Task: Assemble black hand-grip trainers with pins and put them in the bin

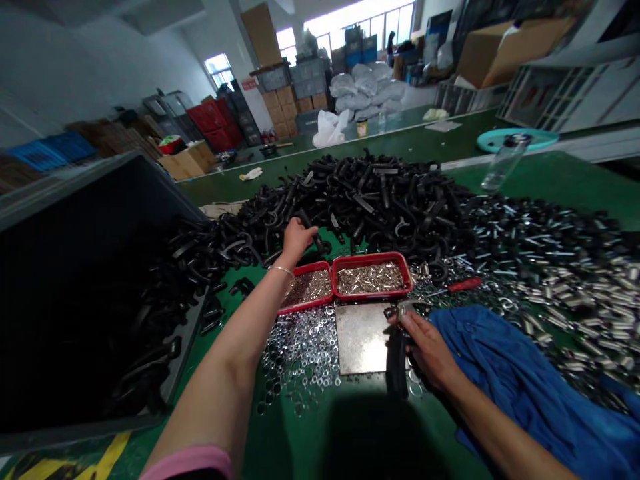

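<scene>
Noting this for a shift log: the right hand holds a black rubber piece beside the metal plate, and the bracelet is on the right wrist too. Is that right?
No: the head view shows the bracelet on the left wrist. The right hand does hold the black rubber piece beside the metal plate.

Bench (565, 187): heap of curved parts (350, 197) across the far half, heap of metal sleeves (560, 287) toward the right edge. Two trays (373, 257) side by side mid-bench, just in front of the curved heap. Washers (300, 360) in front of the trays, metal plate (361, 337) just right of them. Cloth (515, 380) on sleeves, front right. Bin (65, 187) at left edge.
</scene>
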The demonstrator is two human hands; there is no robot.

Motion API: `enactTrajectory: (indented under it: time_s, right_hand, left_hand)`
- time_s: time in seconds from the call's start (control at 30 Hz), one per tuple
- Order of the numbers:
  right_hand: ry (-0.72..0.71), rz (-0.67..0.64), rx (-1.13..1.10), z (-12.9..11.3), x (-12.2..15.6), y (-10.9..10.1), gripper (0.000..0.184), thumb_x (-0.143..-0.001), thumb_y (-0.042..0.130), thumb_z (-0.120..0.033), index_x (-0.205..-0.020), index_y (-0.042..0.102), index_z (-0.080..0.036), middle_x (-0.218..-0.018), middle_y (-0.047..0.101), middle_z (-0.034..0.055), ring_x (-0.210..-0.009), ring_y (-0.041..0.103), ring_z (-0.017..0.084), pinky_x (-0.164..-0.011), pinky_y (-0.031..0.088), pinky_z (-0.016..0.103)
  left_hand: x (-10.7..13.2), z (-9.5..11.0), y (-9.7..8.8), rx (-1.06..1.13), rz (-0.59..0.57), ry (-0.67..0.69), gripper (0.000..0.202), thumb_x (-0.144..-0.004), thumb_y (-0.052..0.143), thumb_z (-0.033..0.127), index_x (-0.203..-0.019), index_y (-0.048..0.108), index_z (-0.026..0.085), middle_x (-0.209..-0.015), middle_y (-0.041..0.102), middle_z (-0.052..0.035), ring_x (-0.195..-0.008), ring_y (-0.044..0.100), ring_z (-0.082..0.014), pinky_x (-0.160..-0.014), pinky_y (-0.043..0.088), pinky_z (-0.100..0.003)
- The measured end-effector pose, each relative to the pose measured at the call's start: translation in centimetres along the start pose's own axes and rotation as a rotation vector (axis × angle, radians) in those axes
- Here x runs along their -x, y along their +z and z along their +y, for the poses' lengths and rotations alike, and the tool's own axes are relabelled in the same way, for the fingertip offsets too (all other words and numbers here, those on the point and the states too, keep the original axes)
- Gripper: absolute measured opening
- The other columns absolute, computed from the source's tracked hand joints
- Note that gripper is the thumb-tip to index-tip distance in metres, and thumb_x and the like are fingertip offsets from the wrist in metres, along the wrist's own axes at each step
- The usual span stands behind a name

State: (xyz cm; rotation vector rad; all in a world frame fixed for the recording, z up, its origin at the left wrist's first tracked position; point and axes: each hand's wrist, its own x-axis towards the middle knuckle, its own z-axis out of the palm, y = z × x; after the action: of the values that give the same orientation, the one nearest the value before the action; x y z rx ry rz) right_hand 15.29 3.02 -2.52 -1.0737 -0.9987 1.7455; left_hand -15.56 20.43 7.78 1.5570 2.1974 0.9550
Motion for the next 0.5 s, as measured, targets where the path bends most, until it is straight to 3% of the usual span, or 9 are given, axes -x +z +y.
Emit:
enactTrajectory:
  time_s: [0.07,0.13,0.23,0.3,0.4,0.5]
  right_hand:
    - [0.018,-0.051,-0.16,-0.7,0.1,0.3,0.034,-0.087,0.065,-0.055,-0.086,0.067,-0.02,-0.079,0.064,0.0016,-0.066,0.059,0.014,-0.063,0.052,0.028]
    - [0.048,-0.121,-0.307,-1.3,0.1,0.5,0.031,-0.089,0.064,-0.052,-0.089,0.068,-0.021,-0.089,0.069,0.004,-0.079,0.064,0.017,-0.079,0.055,0.033]
    - [0.104,-0.229,-0.41,-1.8,0.1,0.6,0.035,-0.092,0.059,-0.054,-0.097,0.07,-0.022,-0.118,0.068,0.0081,-0.107,0.065,0.022,-0.097,0.052,0.04]
    - [0.131,-0.285,-0.427,-1.8,0.0,0.5,0.038,-0.092,0.056,-0.057,-0.092,0.068,-0.022,-0.123,0.067,0.0086,-0.111,0.064,0.024,-0.096,0.053,0.043]
    - [0.14,-0.278,-0.453,-1.4,-0.2,0.1,0.037,-0.092,0.057,-0.057,-0.085,0.065,-0.022,-0.116,0.07,0.0073,-0.104,0.067,0.023,-0.088,0.056,0.041]
    - [0.203,-0.285,-0.496,-1.1,-0.2,-0.2,0.036,-0.09,0.06,-0.056,-0.094,0.067,-0.021,-0.1,0.072,0.0064,-0.089,0.068,0.019,-0.078,0.057,0.034]
  left_hand:
    - [3.3,0.1,-1.9,0.444,-0.04,0.047,0.027,-0.087,0.064,0.03,-0.108,0.053,0.016,-0.102,0.071,-0.0092,-0.085,0.071,-0.0172,-0.077,0.058,-0.032]
    - [8.6,0.0,-2.7,0.855,-0.161,0.042,0.03,-0.082,0.071,0.032,-0.103,0.056,0.017,-0.1,0.072,-0.0078,-0.086,0.072,-0.0178,-0.084,0.059,-0.038]
    - [18.0,-0.3,-1.8,1.137,-0.376,-0.129,0.034,-0.08,0.075,0.033,-0.107,0.06,0.017,-0.111,0.071,-0.0107,-0.094,0.072,-0.0214,-0.095,0.056,-0.045]
    - [23.3,-0.7,-0.5,1.31,-0.523,-0.28,0.041,-0.087,0.066,0.049,-0.11,0.061,0.015,-0.12,0.068,-0.0155,-0.105,0.07,-0.0275,-0.101,0.052,-0.05]
    - [28.1,-1.1,1.1,1.531,-0.691,-0.481,0.069,-0.087,0.045,0.075,-0.11,0.06,0.011,-0.122,0.067,-0.0213,-0.115,0.065,-0.0365,-0.101,0.05,-0.054]
    - [30.3,-1.3,2.1,1.586,-0.817,-0.541,0.057,-0.09,0.05,0.066,-0.103,0.06,0.011,-0.119,0.068,-0.0221,-0.114,0.066,-0.0362,-0.092,0.055,-0.045]
